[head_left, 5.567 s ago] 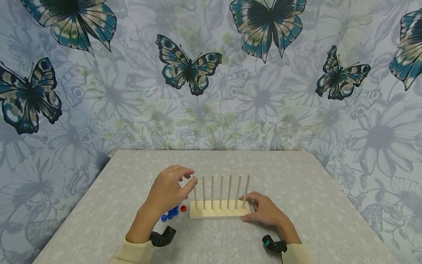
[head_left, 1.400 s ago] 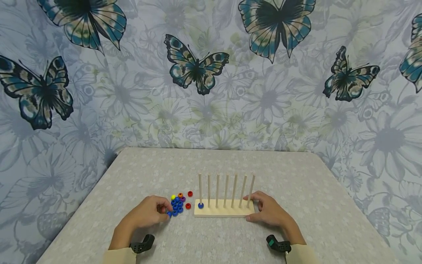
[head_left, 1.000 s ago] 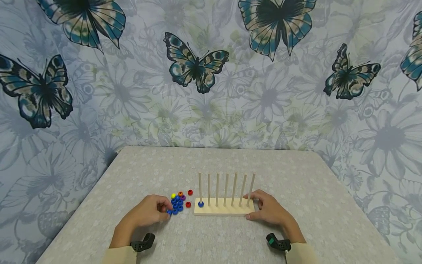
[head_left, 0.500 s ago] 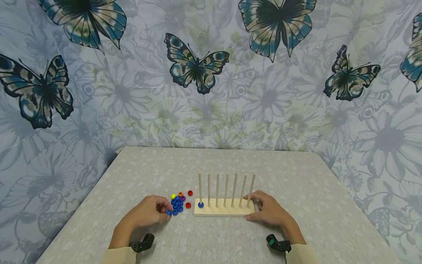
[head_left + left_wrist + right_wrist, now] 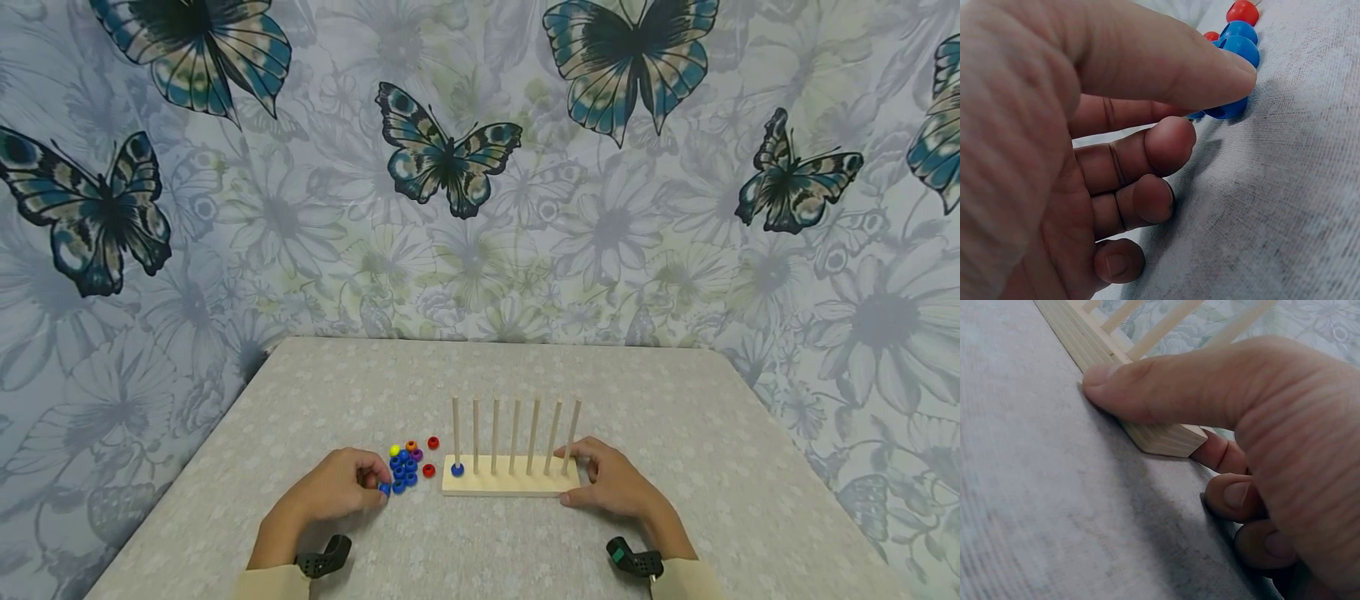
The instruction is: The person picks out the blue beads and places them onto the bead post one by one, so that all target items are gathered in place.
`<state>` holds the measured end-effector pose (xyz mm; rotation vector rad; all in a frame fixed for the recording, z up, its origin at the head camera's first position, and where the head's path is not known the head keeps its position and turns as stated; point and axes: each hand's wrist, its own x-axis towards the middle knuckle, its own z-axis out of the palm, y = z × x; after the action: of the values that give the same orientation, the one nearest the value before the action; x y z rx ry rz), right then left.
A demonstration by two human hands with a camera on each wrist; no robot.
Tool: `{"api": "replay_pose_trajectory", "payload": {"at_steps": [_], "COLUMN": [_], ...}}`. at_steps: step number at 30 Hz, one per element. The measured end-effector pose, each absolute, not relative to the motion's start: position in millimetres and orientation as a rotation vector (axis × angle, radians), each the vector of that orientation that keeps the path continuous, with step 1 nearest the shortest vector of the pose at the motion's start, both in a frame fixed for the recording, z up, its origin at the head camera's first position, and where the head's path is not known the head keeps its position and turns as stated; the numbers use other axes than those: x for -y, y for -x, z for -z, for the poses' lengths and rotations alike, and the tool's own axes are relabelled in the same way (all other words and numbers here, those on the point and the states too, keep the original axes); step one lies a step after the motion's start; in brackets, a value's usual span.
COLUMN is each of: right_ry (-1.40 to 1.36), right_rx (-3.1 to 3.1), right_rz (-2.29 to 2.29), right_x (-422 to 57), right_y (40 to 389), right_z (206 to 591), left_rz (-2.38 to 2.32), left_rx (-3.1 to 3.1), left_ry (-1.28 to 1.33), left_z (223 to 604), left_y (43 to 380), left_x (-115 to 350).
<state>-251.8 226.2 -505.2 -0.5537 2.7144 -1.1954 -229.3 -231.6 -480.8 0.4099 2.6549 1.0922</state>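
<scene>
My left hand [image 5: 339, 485] pinches a blue bead [image 5: 1229, 110] between thumb and index finger, down at the tablecloth. It is at the near left edge of a cluster of blue beads [image 5: 399, 472]. My right hand [image 5: 615, 477] grips the right end of a pale wooden pegboard [image 5: 510, 483], thumb on the front side and fingers behind. In the right wrist view the thumb presses the wooden base [image 5: 1166, 439]. Several upright pegs [image 5: 496, 433] stand in a row on it. One blue bead [image 5: 457, 471] sits at the foot of the leftmost peg.
Around the blue cluster lie a yellow bead [image 5: 394, 450], an orange bead [image 5: 411, 446], a purple bead [image 5: 417, 455] and two red beads, one nearer [image 5: 428, 471] and one farther [image 5: 433, 442]. The patterned tablecloth [image 5: 495, 550] runs back to a butterfly-print wall [image 5: 480, 275].
Since the oldest frame, my left hand has come down from the leftmost peg to the beads, and a blue bead now shows on that peg. Over the last second both hands have stayed nearly still.
</scene>
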Motion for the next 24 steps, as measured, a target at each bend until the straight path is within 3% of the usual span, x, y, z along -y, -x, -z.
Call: {"api": "replay_pose_trajectory", "payload": {"at_steps": [24], "right_ry": [0.576], "right_rx": [-2.727], "right_rz": [1.171], "right_x": [-226.7], "right_y": [252.6], "right_z": [506.9], "left_rz": [-1.081], "left_rx": [-2.808], "left_ry": [-0.348], "left_z": [477.5], "left_y": [228.1], "left_x": [229.6]}}
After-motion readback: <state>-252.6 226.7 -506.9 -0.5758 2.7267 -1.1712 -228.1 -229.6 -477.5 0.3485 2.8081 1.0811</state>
